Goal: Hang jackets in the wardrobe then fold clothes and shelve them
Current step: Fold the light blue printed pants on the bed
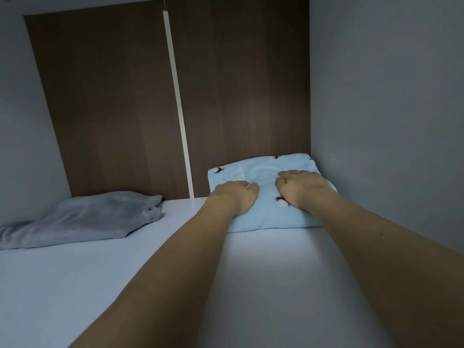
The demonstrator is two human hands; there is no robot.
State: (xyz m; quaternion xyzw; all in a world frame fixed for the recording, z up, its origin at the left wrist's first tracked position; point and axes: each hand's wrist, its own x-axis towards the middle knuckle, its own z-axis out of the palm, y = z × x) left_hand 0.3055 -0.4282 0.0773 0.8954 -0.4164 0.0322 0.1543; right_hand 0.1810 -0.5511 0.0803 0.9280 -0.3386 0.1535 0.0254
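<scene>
Here, both hands, left (234, 197) and right (302, 188), fingers seemingly flat atop folded blue garment (261, 217), long axis running shelf-front to back.

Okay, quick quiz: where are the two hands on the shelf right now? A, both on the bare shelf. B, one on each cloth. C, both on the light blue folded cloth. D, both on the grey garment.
C: the left hand and right hand both lie on the light blue folded cloth, while the grey garment lies apart at the left.
</scene>
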